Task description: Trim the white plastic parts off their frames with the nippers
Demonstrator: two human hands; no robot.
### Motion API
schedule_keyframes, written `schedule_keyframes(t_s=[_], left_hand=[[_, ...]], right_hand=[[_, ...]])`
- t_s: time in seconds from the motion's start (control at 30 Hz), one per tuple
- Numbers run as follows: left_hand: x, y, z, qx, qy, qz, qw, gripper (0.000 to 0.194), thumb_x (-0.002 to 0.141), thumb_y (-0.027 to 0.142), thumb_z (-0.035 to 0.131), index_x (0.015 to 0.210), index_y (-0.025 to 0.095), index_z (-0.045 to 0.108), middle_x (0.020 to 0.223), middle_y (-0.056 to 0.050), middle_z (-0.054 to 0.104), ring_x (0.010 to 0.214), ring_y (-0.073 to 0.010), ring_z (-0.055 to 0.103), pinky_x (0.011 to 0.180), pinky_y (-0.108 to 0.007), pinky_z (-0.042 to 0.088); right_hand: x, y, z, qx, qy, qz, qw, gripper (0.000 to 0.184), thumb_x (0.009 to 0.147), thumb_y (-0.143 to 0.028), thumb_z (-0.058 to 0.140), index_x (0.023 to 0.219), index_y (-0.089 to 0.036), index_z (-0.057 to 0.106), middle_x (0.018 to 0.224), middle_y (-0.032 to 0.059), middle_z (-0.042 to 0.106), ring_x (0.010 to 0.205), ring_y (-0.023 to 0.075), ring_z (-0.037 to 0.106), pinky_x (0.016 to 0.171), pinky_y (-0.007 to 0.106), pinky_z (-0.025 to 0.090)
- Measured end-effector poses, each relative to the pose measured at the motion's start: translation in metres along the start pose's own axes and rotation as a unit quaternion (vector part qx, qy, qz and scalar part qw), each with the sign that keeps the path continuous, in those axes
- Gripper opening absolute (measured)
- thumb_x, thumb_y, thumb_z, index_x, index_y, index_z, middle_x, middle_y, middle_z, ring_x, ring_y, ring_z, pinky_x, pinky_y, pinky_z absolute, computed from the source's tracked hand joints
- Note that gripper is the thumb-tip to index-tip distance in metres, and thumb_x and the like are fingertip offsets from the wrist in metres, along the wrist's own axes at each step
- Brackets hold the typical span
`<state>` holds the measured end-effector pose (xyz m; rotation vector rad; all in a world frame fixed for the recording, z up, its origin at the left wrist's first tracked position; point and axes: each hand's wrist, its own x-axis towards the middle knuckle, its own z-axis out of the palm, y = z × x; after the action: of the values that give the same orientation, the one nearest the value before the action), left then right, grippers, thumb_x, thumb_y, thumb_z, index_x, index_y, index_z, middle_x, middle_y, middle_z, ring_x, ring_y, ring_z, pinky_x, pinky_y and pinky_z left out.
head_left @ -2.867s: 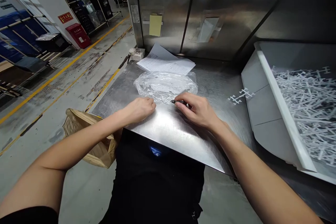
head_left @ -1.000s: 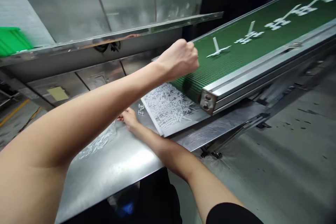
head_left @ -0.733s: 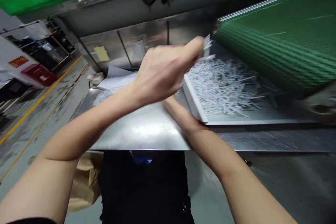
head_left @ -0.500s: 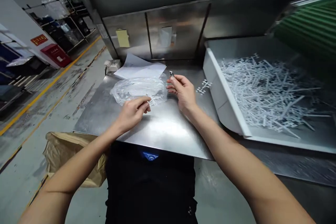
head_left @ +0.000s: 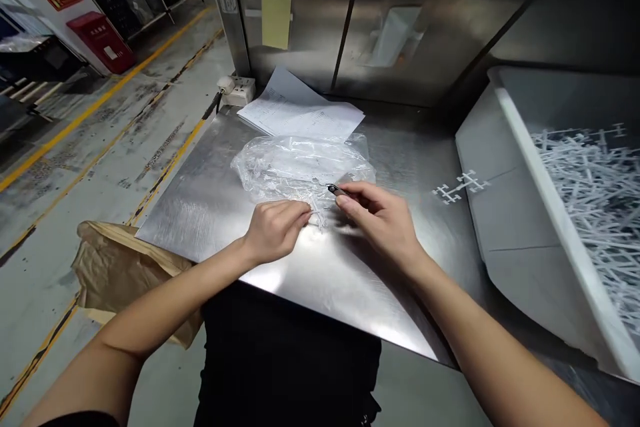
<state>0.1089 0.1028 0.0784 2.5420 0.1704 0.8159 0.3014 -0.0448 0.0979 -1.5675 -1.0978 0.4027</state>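
My left hand is closed, its thumb and fingertips pinching a small white branched plastic piece low over the metal table. Gripped in my right hand is a small black tool with a shiny tip, pointing left toward that piece; its exact kind is unclear. A small gap separates the hands. Just beyond them lies a crumpled clear plastic bag with whitish pieces in or on it. To the right of my right hand, another white branched plastic piece rests on the table.
A large grey-white bin heaped with white plastic pieces bounds the right side. Papers and a power socket block sit at the back. A brown paper bag stands on the floor by the table's left edge.
My right hand has brought the black tool down and closer to the piece in my left hand. The view has turned and moved nearer the table, so the bin shows farther right.
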Motion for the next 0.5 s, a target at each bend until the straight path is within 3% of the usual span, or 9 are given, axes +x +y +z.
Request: schedule_keyframes(t_s=[0.23,0.5], left_hand=[[0.0020,0.0017,-0.0029,0.014,0.001,0.021,1.000,0.020,0.111,0.017,0.053,0.097,0.019,0.068,0.080,-0.003,0.077,0.069,-0.0171,0.073,0.066,-0.031,0.054],[0.0009,0.0016,-0.0010,0.028,-0.012,0.027,0.999,0.019,0.110,0.017,0.053,0.098,0.019,0.067,0.083,-0.004,0.080,0.071,-0.0179,0.075,0.068,-0.032,0.057]], right_hand=[[-0.0055,-0.0007,0.0078,-0.054,-0.039,0.006,0.998,0.015,0.105,-0.036,0.074,0.110,-0.026,0.083,0.102,0.0058,0.084,0.089,0.0253,0.077,0.073,0.039,0.058],[-0.0077,-0.0028,0.0103,-0.036,-0.023,0.006,0.999,0.011,0.104,-0.034,0.075,0.108,-0.026,0.082,0.099,0.0047,0.083,0.087,0.0247,0.076,0.073,0.039,0.057]])
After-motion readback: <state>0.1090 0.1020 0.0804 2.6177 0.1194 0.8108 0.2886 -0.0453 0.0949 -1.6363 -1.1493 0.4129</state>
